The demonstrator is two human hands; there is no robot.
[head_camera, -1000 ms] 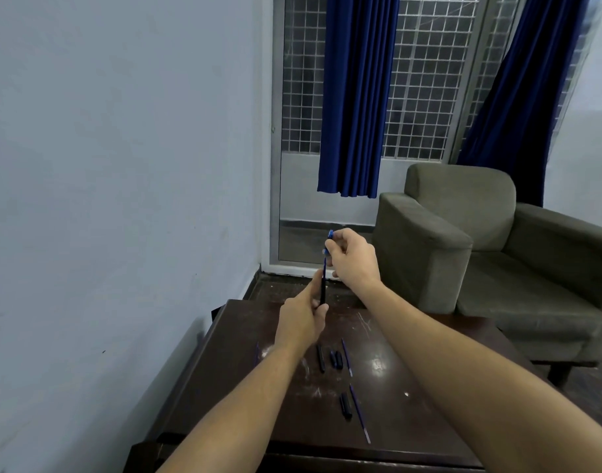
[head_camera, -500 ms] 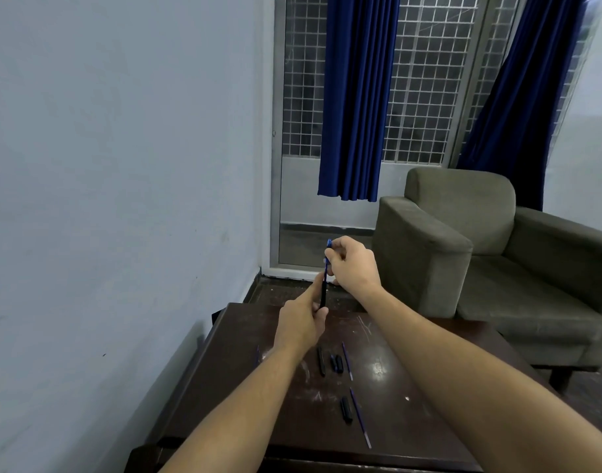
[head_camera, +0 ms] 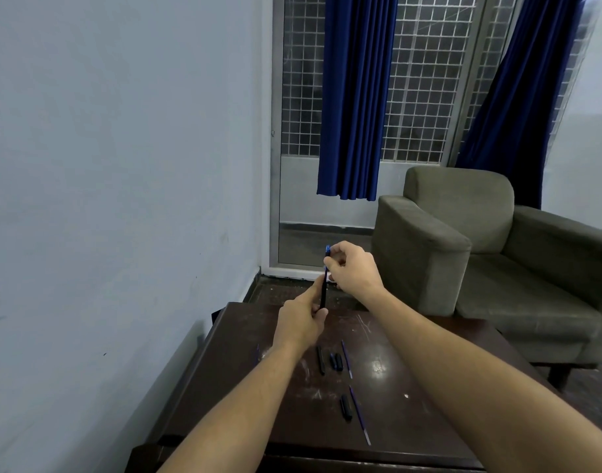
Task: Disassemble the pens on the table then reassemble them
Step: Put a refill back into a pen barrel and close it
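Note:
I hold a dark pen [head_camera: 324, 291] upright above the far edge of the brown table [head_camera: 429, 387]. My left hand [head_camera: 301, 319] grips its lower barrel. My right hand [head_camera: 352, 268] pinches its blue top end [head_camera: 327, 249]. On the table lie loose pen parts: a black barrel [head_camera: 321, 360], two short dark caps [head_camera: 336, 361], a thin blue refill [head_camera: 346, 358], another black piece [head_camera: 346, 407] and a second blue refill [head_camera: 359, 415].
A grey-green armchair [head_camera: 497, 254] stands to the right behind the table. A pale wall runs close along the table's left side. Blue curtains [head_camera: 356, 97] hang over a barred window at the back. A small blue bit [head_camera: 258, 351] lies near my left wrist.
The pen and both hands have sunk slightly in the view and stay joined in the same grip. The parts on the table have not moved.

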